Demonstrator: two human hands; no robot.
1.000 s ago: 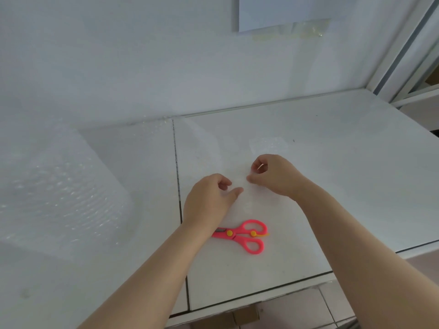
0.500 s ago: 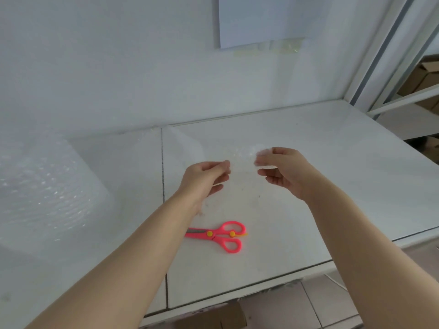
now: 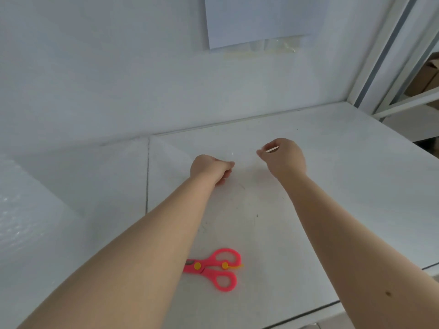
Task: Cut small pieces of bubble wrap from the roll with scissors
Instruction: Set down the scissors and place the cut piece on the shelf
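Observation:
My left hand point(image 3: 211, 169) and my right hand point(image 3: 285, 157) are held a little apart over the white table point(image 3: 332, 186). Each has its fingers curled and pinches one side of a small clear bubble wrap piece point(image 3: 244, 159), which is almost invisible between them. The pink scissors point(image 3: 213, 267) with yellow rivets lie closed on the table near me, their blades partly hidden under my left forearm. The bubble wrap roll point(image 3: 26, 210) stands at the far left. Its loose sheet point(image 3: 107, 176) lies spread over the table towards the middle.
A white sheet of paper point(image 3: 254, 20) is taped to the wall behind the table. A white metal shelf frame point(image 3: 384, 62) stands at the right, with cardboard boxes point(image 3: 425, 77) behind it. The table's front edge point(image 3: 308, 315) runs close to me.
Both hands have moved away from me towards the wall and spread apart, carrying the small piece. The scissors have stayed in place on the table.

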